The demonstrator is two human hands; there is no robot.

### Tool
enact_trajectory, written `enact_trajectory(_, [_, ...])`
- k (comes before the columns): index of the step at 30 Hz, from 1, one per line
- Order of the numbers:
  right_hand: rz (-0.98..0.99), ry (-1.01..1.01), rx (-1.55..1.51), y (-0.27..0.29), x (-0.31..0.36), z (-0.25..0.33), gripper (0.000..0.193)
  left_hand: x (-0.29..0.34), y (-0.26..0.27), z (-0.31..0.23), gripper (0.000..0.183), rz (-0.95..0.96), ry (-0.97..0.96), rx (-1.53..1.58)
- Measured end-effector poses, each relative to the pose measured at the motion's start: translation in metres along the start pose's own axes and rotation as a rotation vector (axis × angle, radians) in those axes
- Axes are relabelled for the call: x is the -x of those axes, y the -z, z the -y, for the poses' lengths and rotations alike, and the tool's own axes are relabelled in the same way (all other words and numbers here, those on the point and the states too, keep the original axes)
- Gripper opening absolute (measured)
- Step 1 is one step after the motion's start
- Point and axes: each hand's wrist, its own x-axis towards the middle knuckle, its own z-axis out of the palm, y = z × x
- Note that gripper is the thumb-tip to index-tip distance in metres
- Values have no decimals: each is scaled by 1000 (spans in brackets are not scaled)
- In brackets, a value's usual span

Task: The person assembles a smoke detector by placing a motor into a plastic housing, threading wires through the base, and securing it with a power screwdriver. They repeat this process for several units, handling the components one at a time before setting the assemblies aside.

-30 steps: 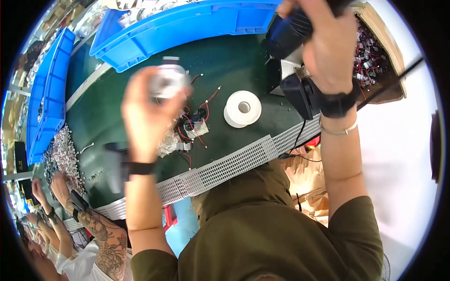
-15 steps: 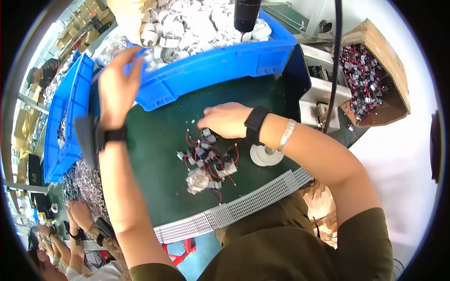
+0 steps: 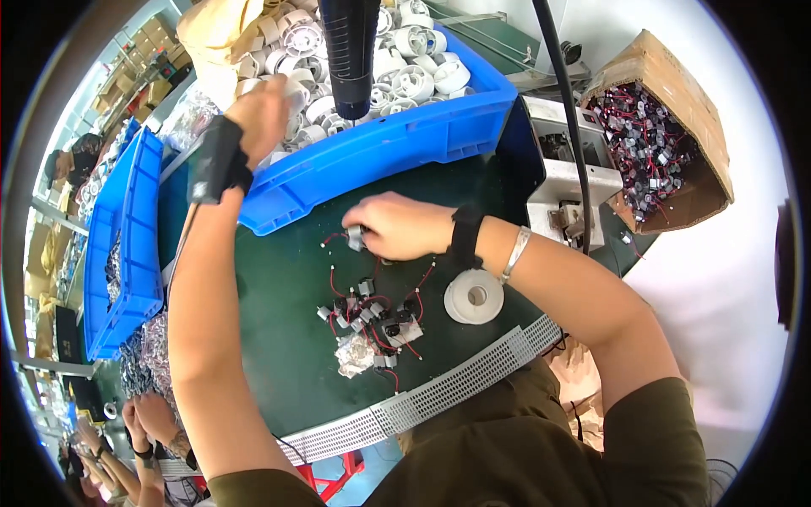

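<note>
My left hand [image 3: 260,121] is over the far blue bin [image 3: 384,152], against the heaped white plastic wheel-like parts [image 3: 412,82]. Its fingers are blurred, and whether they grip a part cannot be made out. My right hand [image 3: 395,226] is closed on a small grey motor [image 3: 355,239] with a thin red wire, held just above the dark green tabletop. Below it lies a loose cluster of similar motors [image 3: 363,314] with red and black leads. A crumpled clear plastic bag [image 3: 356,353] touches the cluster. One white round part [image 3: 474,297] rests near my right wrist.
A black power screwdriver [image 3: 348,59] hangs over the far bin. At right are a cardboard box of motors [image 3: 646,152] and a metal fixture [image 3: 568,173]. Another blue bin [image 3: 127,245] stands at left; a co-worker's hands [image 3: 152,422] show lower left. Perforated grey trunking [image 3: 422,390] edges the table.
My left hand has moved forward and right, into the white parts. My right hand has shifted slightly left and drawn a motor away from the cluster. The screwdriver appears further left and lower.
</note>
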Motion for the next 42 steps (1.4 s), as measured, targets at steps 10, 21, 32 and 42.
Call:
enact_trajectory(10, [-377,83,-285,38,110,51,35,114,66,-136,33,188,700,1629])
enact_trajectory(21, [-373,-159,-300,27,181,29,26,149,26,-268,35,-22,154,778])
enact_trajectory(32, [-245,-40,171,20,163,37,20,155,7,-279,58,-84,173,1004])
enact_trajectory(42, [-97,50,299,24,161,31,17,155,2,-282,58,-160,168,986])
